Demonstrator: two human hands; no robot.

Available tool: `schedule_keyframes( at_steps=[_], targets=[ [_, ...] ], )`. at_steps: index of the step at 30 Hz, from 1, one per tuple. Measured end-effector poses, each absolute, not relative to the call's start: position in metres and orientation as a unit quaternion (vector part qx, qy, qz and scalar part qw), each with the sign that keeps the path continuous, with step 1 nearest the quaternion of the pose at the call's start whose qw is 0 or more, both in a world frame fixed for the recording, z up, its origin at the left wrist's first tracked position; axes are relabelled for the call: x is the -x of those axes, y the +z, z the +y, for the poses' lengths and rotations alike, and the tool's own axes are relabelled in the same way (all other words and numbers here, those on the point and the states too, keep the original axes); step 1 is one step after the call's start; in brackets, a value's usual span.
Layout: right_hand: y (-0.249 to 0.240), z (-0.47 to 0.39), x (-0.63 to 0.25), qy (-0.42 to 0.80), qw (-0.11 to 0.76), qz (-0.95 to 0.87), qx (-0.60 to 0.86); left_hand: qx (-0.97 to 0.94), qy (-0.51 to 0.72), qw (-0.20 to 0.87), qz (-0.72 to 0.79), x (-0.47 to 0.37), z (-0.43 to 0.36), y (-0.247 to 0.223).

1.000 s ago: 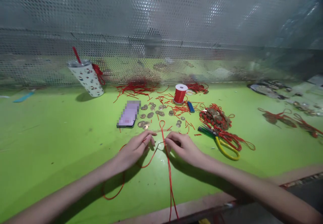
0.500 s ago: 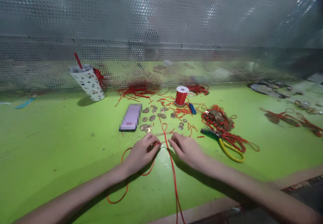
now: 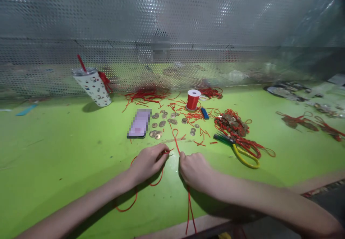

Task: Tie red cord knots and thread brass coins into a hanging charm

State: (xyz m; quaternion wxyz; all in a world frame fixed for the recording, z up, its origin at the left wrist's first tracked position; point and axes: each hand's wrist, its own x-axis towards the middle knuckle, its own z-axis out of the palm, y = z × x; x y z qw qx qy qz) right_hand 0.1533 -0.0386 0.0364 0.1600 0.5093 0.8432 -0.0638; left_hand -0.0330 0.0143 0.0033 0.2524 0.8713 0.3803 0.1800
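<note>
My left hand (image 3: 149, 163) is closed in a pinch on a thin red cord (image 3: 136, 195). A short end of that cord pokes out past the fingertips, and the rest curls on the table under the wrist. My right hand (image 3: 196, 169) is closed around a doubled red cord (image 3: 177, 146), just below its looped top. Two strands of this cord run out beneath the hand toward the table's front edge. A small gap separates the two hands. Several holed coins (image 3: 158, 134) lie beyond them.
A phone (image 3: 139, 123) lies beyond my left hand. Yellow-handled scissors (image 3: 245, 158) rest at the right beside a pile of corded coins (image 3: 232, 122). Farther back are a red spool (image 3: 193, 102), a blue lighter-like piece (image 3: 205, 113) and a patterned tumbler (image 3: 95, 88) before a perforated screen.
My right hand has moved down and closed on the doubled cord below its loop. My left hand has shifted slightly left and still pinches its cord.
</note>
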Motion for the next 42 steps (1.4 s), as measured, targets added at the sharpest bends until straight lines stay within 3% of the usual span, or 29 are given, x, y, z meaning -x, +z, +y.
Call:
schedule_keyframes(
  at_steps=[5, 12, 18, 27, 35, 42],
  targets=[
    [0.032, -0.034, -0.171, -0.113, 0.065, 0.827, -0.547, -0.903, 0.168, 0.160, 0.360, 0.038, 0.011, -0.002],
    [0.027, -0.030, -0.195, -0.200, -0.045, 0.807, -0.554, -0.924, 0.136, 0.120, 0.336, 0.030, 0.006, -0.006],
    [0.027, -0.031, -0.195, -0.212, -0.042, 0.804, -0.554, -0.937, 0.131, 0.091, 0.311, 0.013, 0.008, -0.006],
    [0.018, -0.034, -0.191, -0.157, -0.036, 0.818, -0.552, -0.902, 0.214, 0.192, 0.321, 0.006, 0.011, -0.010],
    [0.008, -0.040, -0.190, -0.117, -0.049, 0.839, -0.529, -0.880, 0.260, 0.177, 0.356, 0.011, 0.009, -0.009],
    [0.017, -0.028, -0.204, -0.220, -0.110, 0.813, -0.528, -0.917, 0.218, 0.116, 0.313, 0.012, 0.005, -0.013]
  ],
)
